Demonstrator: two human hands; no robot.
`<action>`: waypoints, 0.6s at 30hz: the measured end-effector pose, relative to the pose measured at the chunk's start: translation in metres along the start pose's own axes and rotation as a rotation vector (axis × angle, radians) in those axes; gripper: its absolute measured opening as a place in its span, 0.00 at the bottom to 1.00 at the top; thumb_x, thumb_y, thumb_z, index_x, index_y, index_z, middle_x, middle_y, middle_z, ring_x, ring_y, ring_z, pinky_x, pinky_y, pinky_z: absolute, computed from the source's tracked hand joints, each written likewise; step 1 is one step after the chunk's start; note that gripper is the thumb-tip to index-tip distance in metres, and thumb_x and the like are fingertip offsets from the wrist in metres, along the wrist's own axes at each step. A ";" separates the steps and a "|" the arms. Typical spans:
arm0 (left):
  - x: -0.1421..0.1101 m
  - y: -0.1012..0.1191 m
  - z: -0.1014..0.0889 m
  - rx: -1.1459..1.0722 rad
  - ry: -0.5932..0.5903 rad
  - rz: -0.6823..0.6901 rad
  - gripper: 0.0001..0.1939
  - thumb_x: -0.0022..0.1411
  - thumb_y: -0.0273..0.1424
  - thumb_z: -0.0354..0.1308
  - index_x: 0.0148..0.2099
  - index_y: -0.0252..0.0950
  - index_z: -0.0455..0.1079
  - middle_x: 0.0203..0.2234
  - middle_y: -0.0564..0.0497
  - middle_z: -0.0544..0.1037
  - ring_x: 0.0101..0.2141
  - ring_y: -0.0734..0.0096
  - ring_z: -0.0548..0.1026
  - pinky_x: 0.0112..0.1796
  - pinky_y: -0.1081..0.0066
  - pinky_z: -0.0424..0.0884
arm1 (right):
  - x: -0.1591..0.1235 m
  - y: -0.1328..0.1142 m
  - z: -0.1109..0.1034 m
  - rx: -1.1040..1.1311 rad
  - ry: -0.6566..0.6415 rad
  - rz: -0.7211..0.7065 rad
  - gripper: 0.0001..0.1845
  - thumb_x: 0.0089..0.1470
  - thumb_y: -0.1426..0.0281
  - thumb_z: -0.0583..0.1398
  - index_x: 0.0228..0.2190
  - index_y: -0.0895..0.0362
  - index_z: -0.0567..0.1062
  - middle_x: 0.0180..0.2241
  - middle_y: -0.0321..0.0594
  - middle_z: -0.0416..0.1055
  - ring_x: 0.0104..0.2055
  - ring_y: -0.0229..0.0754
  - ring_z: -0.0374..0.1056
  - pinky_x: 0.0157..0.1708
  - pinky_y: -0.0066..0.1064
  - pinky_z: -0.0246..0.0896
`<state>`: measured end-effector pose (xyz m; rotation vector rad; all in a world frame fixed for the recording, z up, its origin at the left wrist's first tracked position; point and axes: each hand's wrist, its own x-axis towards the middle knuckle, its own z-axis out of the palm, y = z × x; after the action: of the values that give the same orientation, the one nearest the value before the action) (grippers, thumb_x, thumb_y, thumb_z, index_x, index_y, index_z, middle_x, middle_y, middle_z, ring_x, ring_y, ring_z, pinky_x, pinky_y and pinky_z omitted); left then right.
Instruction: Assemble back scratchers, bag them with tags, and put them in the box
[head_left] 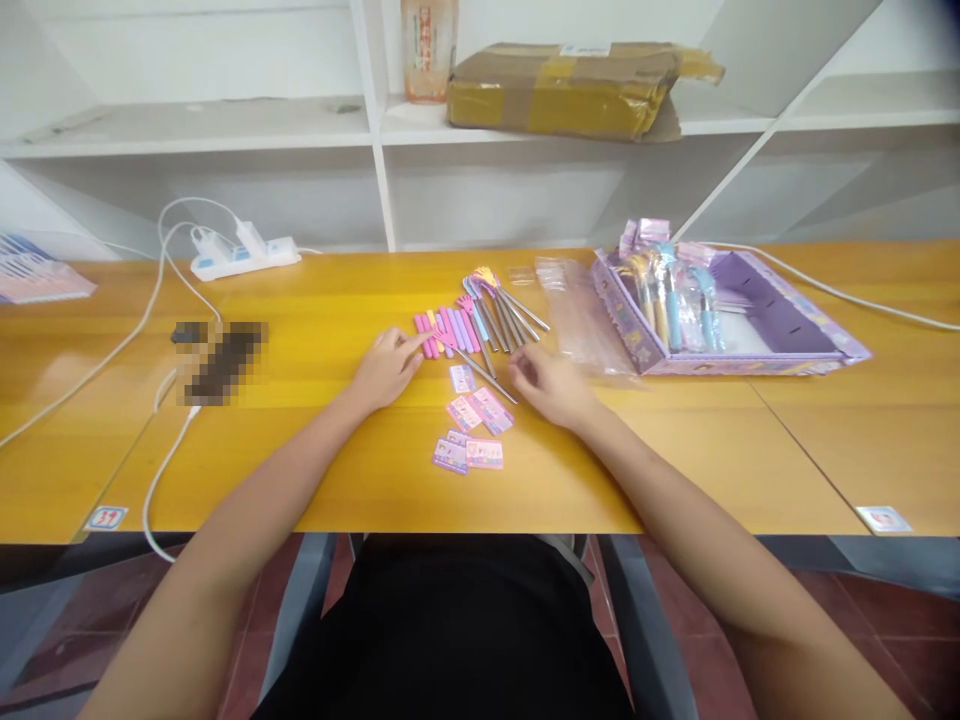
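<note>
Now | box holds bagged tools | left of box: pink scratcher, left hand at it, forefinger out, right hand curled nearby; can't tell either grip | box on table, shelf behind

"What's the left hand touching?"
"The pink head of a metal stick, by those coloured handles."
"And the right hand?"
"Fingers curled, just beside the rod's end. Small cards lie nearer; a purple box sits right."
</note>
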<state>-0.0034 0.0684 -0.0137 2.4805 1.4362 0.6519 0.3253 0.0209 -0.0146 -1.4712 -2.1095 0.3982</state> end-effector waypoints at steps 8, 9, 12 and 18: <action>0.000 -0.007 0.001 -0.037 0.036 -0.050 0.13 0.77 0.34 0.53 0.51 0.36 0.79 0.43 0.45 0.72 0.44 0.61 0.73 0.55 0.61 0.70 | -0.003 -0.005 0.007 -0.049 -0.111 -0.039 0.13 0.67 0.57 0.63 0.35 0.54 0.75 0.32 0.40 0.75 0.31 0.42 0.67 0.33 0.33 0.56; 0.000 -0.007 0.002 -0.034 0.038 -0.066 0.11 0.75 0.32 0.55 0.50 0.35 0.79 0.43 0.45 0.72 0.43 0.61 0.73 0.53 0.62 0.71 | -0.003 -0.004 0.007 -0.036 -0.121 -0.037 0.14 0.67 0.57 0.63 0.34 0.53 0.74 0.30 0.38 0.74 0.29 0.41 0.65 0.32 0.33 0.54; 0.003 -0.007 0.000 -0.024 0.032 -0.124 0.16 0.69 0.26 0.58 0.57 0.35 0.76 0.43 0.45 0.74 0.41 0.61 0.74 0.51 0.62 0.72 | -0.001 -0.005 0.010 0.048 -0.122 -0.011 0.16 0.65 0.56 0.64 0.31 0.53 0.72 0.26 0.35 0.71 0.26 0.39 0.62 0.30 0.33 0.51; 0.001 -0.004 -0.042 -0.002 -0.068 -0.233 0.18 0.58 0.23 0.64 0.52 0.33 0.80 0.32 0.47 0.78 0.35 0.57 0.76 0.44 0.61 0.73 | 0.004 -0.017 0.001 0.172 -0.124 0.011 0.17 0.62 0.55 0.64 0.28 0.53 0.72 0.21 0.33 0.67 0.23 0.38 0.60 0.28 0.33 0.53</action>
<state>-0.0262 0.0693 0.0216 2.2616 1.6631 0.5168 0.3100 0.0184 -0.0058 -1.3910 -2.1038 0.6727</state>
